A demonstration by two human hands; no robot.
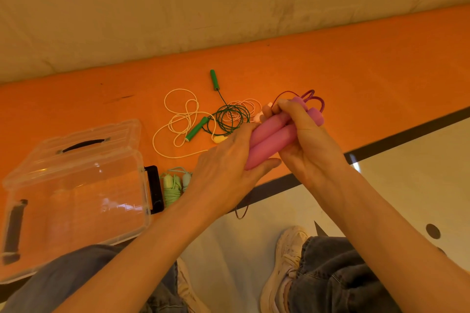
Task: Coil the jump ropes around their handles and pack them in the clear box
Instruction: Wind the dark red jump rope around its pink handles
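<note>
- Both hands clamp the pink handles (272, 138) together: left hand (229, 162) cradling, right hand (307, 140) gripping.
- Wind the purple rope (312, 99) snugly before moving left of the handles to the clear box (76, 185).

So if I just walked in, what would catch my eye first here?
Two hands in the middle, the left hand and right hand, gripping a pair of fat pink handles over an orange mat. Behind them lie tangled loose ropes, one with green handles. At the left stands an open clear box.
</note>
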